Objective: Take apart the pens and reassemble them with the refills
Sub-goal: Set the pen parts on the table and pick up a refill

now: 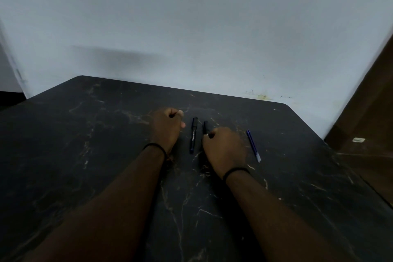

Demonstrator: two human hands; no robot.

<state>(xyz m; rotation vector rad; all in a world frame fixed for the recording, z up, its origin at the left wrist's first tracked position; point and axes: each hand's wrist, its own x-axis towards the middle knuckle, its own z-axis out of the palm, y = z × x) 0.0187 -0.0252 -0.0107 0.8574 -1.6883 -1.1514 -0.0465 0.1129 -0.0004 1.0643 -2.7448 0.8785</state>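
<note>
We see a black marble-patterned table filling the lower part of the frame, set against a pale wall across the top, with a brown wooden panel at the right edge. Our left hand rests on the table just left of centre, its fingers curled into a loose fist that holds nothing we can make out. Just to its right a black capped pen lies flat on the table, pointing away from us, apart from both hands. Our right hand sits just right of that pen, fingers curled around a second black pen, whose capped end sticks out above the knuckles toward the upper part of the frame; the rest of that pen is hidden under the hand. Further right, near the hand but not touching it, blue refills lie together on the table, slanting toward the lower right. A dark band circles each wrist.
</note>
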